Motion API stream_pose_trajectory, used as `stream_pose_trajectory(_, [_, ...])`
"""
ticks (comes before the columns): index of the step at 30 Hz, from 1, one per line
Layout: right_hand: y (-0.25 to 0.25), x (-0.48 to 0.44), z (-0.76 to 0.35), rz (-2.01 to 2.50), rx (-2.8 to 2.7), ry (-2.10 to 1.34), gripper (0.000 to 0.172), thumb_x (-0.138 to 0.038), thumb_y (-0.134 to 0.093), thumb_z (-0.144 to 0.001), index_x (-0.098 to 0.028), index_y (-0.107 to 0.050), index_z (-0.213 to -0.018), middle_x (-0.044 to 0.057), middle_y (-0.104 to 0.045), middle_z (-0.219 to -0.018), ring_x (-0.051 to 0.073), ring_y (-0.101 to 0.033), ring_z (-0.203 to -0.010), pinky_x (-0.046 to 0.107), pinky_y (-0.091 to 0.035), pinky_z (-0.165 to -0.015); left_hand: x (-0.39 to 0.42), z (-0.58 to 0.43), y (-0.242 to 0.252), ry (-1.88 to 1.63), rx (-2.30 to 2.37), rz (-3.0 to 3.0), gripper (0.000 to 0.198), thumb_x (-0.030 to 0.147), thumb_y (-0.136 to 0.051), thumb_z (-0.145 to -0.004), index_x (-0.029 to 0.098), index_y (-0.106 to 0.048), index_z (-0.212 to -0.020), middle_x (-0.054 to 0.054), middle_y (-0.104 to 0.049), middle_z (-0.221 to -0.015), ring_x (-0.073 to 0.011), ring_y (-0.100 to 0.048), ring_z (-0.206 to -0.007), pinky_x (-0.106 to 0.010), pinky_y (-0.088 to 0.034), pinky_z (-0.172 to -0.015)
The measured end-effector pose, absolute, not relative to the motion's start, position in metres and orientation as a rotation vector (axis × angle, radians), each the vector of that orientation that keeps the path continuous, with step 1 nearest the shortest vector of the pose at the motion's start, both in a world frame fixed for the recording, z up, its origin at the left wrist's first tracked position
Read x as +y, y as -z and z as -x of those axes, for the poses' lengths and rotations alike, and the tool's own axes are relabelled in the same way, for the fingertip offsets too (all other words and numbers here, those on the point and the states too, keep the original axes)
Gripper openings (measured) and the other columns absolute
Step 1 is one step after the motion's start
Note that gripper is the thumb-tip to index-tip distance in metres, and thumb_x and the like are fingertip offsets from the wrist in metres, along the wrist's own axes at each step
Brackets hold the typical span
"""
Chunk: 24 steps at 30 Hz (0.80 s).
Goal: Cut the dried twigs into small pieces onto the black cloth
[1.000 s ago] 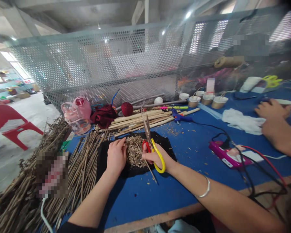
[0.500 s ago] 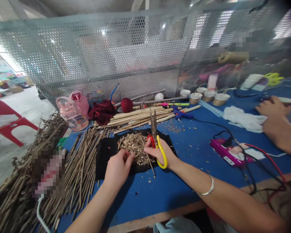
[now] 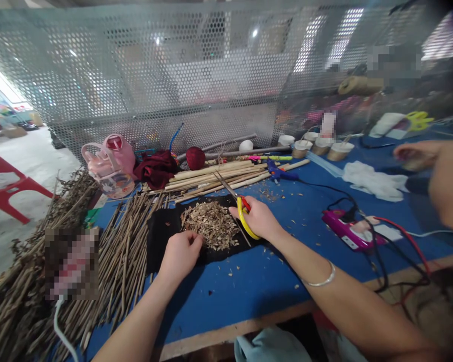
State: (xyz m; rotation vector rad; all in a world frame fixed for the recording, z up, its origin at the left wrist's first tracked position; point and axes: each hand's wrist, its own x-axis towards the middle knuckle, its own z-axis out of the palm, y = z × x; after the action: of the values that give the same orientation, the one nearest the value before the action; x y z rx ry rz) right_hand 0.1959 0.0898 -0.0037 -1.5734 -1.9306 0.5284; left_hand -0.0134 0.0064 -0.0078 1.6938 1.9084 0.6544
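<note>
My right hand is closed on a pair of scissors with yellow and red handles. The blades point up and to the left, nearly together, over the far edge of a black cloth. A thin stick extends below the fingers of that hand. On the cloth lies a heap of short brown stem pieces. At the heap's near left side, my left hand has its thumb and fingertips pinched together; whatever may be between them is hidden.
Long dry stems lie to the left. Behind the cloth are peeled sticks and a blue glue gun. A magenta power strip with cables sits right. A co-worker's hand is at the far right, beyond a white glove.
The scissors have swung from upright to leaning left, and their blades are closer together. My right hand has turned slightly. The co-worker's hand has risen.
</note>
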Motion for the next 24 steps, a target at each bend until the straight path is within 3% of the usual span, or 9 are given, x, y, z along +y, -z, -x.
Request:
stream_pose_trajectory(7, [0.004,0.083,-0.191,1.421,-1.959,-0.613,0.041,-0.058,-0.048,-0.074,-0.02,-0.041,-0.064,-0.005,-0.041,-0.055,0.009,-0.034,-0.05,0.021,-0.025,-0.047,0.006,0.021,0.003,-0.683,2.2,-1.782,0.014,0.03,-0.048,-0.077,0.02,-0.056,-0.082,0.0,-0.059,-0.063,-0.0153,-0.054,-0.057,-0.024,-0.035,-0.053])
stream_pose_trajectory(12, [0.006,0.081,-0.192,1.355,-1.948,-0.679,0.04,-0.056,-0.043,-0.078,-0.019,-0.04,-0.063,-0.005,-0.036,-0.055,0.008,-0.031,-0.052,0.021,-0.025,-0.049,0.001,0.029,-0.011,-0.594,2.364,-2.012,0.033,0.019,-0.042,-0.08,0.024,-0.055,-0.11,-0.006,-0.057,-0.095,-0.0184,-0.055,-0.079,-0.026,-0.04,-0.061])
stream_pose_trajectory(17, [0.005,0.078,-0.191,1.303,-1.949,-0.698,0.037,-0.052,-0.047,-0.078,-0.019,-0.039,-0.064,-0.006,-0.033,-0.056,0.008,-0.029,-0.052,0.021,-0.025,-0.049,0.005,0.034,-0.013,-0.521,2.134,-2.396,0.031,0.023,-0.041,-0.084,0.033,-0.064,-0.103,-0.005,-0.053,-0.103,-0.0203,-0.048,-0.09,-0.03,-0.039,-0.073])
stream_pose_trajectory(24, [0.007,0.08,-0.189,1.329,-1.948,-0.712,0.042,-0.058,-0.048,-0.075,-0.018,-0.042,-0.063,-0.005,-0.038,-0.055,0.008,-0.034,-0.052,0.021,-0.028,-0.048,0.01,0.037,-0.005,-0.249,2.229,-2.36,0.028,0.027,-0.043,-0.084,0.035,-0.066,-0.097,-0.005,-0.056,-0.099,-0.0239,-0.046,-0.09,-0.037,-0.036,-0.072])
